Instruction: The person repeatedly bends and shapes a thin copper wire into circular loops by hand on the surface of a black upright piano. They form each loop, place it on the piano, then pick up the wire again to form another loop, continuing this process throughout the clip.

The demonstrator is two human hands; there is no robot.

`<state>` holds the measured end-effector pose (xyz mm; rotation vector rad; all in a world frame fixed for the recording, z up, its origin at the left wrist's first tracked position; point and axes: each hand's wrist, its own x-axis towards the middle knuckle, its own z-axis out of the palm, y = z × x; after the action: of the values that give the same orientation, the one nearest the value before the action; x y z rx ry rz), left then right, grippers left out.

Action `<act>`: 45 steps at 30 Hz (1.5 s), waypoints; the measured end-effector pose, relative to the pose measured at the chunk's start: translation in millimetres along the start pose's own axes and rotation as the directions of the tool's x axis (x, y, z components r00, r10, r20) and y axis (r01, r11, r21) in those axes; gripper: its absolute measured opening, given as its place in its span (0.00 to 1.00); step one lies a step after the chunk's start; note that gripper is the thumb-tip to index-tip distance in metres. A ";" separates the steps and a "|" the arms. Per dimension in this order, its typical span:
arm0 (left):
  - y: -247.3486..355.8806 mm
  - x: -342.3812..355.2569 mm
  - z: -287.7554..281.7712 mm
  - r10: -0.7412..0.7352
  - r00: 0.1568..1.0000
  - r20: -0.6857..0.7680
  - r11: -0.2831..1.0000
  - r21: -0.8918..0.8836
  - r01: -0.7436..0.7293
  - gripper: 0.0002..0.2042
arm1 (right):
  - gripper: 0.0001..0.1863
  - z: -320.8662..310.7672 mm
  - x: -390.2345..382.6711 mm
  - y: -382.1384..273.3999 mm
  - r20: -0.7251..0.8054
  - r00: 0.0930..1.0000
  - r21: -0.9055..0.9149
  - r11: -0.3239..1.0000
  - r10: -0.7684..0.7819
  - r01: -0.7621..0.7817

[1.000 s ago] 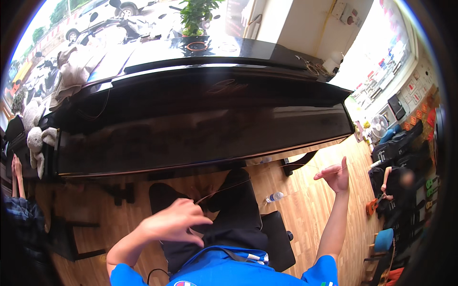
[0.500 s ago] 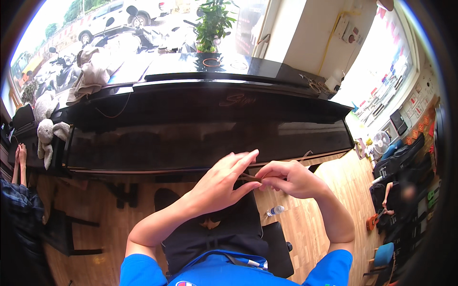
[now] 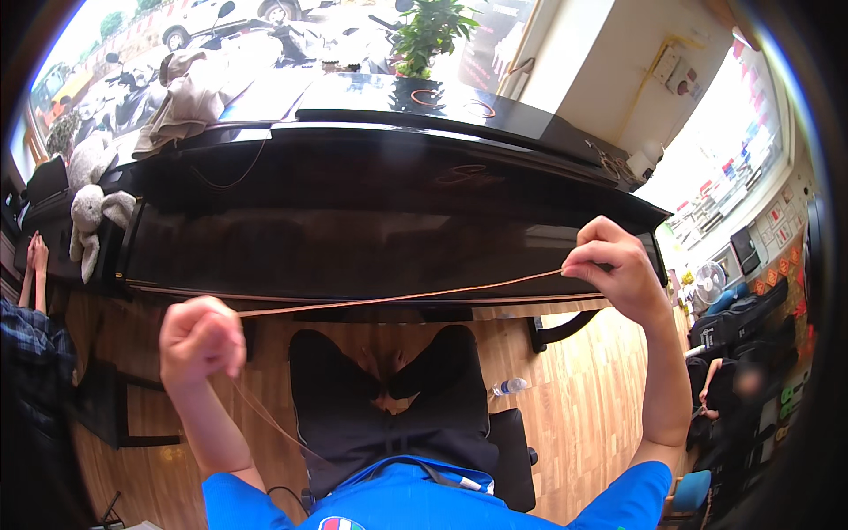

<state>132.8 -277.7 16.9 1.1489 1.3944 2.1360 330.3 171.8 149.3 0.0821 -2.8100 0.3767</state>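
A thin tan cord is pulled taut in front of me, slanting up from left to right. At its left end my left hand is closed round it in a fist, somewhat blurred. A loose tail of the same cord hangs below that hand toward my lap. My right hand pinches the other end between thumb and fingers, higher up and near the right end of the black piano. Both hands are in front of the piano, well apart from each other. My lap lies beneath the cord.
Two coiled rings lie on the piano top, near a potted plant and a bunched cloth. A plush toy hangs at the left. A bottle lies on the floor. Other people sit at far left and right.
My hands were close together at the centre; now they are wide apart, left hand to the left and right hand up to the right, with the cord stretched between them.
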 end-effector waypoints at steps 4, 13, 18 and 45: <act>15.5 -11.5 -26.4 0.217 0.961 -0.172 0.970 -0.069 -0.232 0.17 | 0.04 7.0 33.1 -7.7 0.022 0.997 0.095 0.993 -0.069 0.067; 50.9 0.8 -41.4 0.397 0.823 -0.407 0.856 -0.160 -0.492 0.13 | 0.07 -19.2 197.0 -35.2 -0.274 0.945 0.318 0.911 -0.176 0.262; 52.4 7.0 -51.9 0.460 0.776 -0.431 0.831 -0.100 -0.548 0.12 | 0.10 -23.3 269.3 -75.7 -0.342 0.927 0.288 0.923 -0.151 0.257; -33.1 64.0 -52.3 0.216 0.852 -0.477 0.976 0.081 -0.202 0.15 | 0.12 108.9 454.7 0.2 -0.319 0.941 0.115 0.981 -0.113 0.157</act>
<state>48.2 -251.9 6.1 0.8319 1.5587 2.7063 -134.3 135.8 188.0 0.2249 -2.4483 0.5043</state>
